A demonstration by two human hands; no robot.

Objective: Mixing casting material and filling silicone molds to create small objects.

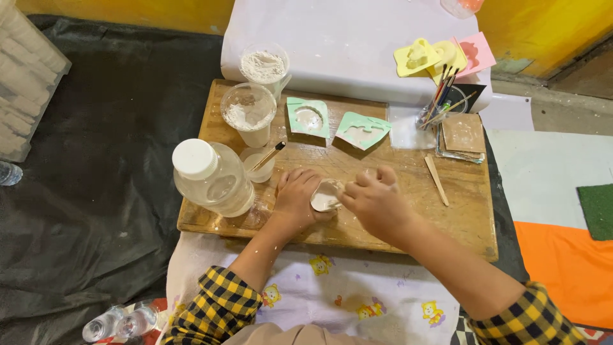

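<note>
White plaster coats a small mould (326,195) held between both hands near the front edge of the wooden board (472,211): the left hand (297,195) cups it from the side, fingers curled around its rim, while the right hand (377,201) pinches its other edge, though the fingertips are too bunched to tell exactly how they press. By the board's left front corner lies a clear plastic bottle (214,179) with a white cap, tilted on its side. Behind it, along the left edge, stand two clear cups of white powder (250,110), and a small cup with a stirring stick (260,163). Two pale green mould sheets (335,124) lie at the back edge. At the back right corner sit a cup of paintbrushes (437,108) and a stack of brown square cards (463,135); a flat wooden stick (437,180) lies beside open bare wood on the right.
</note>
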